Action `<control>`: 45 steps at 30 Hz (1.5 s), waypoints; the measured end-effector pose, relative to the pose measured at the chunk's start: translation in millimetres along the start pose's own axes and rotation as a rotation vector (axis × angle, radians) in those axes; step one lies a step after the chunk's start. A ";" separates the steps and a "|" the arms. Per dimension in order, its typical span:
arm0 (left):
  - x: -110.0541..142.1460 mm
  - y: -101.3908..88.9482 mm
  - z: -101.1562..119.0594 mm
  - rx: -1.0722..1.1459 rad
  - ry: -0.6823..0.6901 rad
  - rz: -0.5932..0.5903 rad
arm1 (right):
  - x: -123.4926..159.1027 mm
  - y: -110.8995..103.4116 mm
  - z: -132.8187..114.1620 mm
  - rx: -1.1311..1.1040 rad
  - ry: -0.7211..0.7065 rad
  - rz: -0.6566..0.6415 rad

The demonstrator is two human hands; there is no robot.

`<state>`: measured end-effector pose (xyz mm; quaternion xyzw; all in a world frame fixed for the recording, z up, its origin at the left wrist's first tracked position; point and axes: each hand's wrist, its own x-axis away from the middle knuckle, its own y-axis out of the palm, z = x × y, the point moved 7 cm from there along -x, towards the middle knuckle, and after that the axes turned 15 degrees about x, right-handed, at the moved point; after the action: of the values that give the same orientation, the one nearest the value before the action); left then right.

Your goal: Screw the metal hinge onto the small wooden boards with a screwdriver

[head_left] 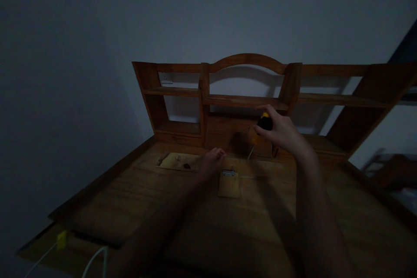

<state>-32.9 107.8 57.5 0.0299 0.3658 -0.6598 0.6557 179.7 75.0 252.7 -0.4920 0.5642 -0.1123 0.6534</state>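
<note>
My right hand [280,128] is raised over the back of the desk, its fingers wrapped round a screwdriver [265,122] with a black and yellow handle. The thin shaft slants down and to the left, its tip just above the wood. Lower and to the left, my left hand [213,158] has its fingers curled together; whether anything small is in them is hidden. Close by on the desktop lies a small square wooden board [228,186] with a metal hinge [228,173] along its far edge.
A pale wooden strip [171,161] with small bits on it lies left of my left hand. The wooden shelf unit [246,100] stands along the back of the desktop [137,195], against the wall. White cables [94,258] and a yellow tag [61,240] are at the front left. The light is dim.
</note>
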 end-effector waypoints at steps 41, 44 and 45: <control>24.0 19.2 13.0 0.017 0.224 -0.292 | -7.0 52.0 -50.2 -0.070 -0.171 -0.104; 23.7 19.1 15.5 0.021 0.221 -0.305 | -7.2 54.3 -50.6 -0.033 -0.154 -0.083; 23.7 18.9 16.9 0.028 0.228 -0.309 | -7.1 54.9 -51.1 -0.023 -0.145 -0.073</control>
<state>-11.9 81.4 49.1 0.0568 0.4287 -0.7501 0.5004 111.6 80.6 221.0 -0.5265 0.4985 -0.0936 0.6823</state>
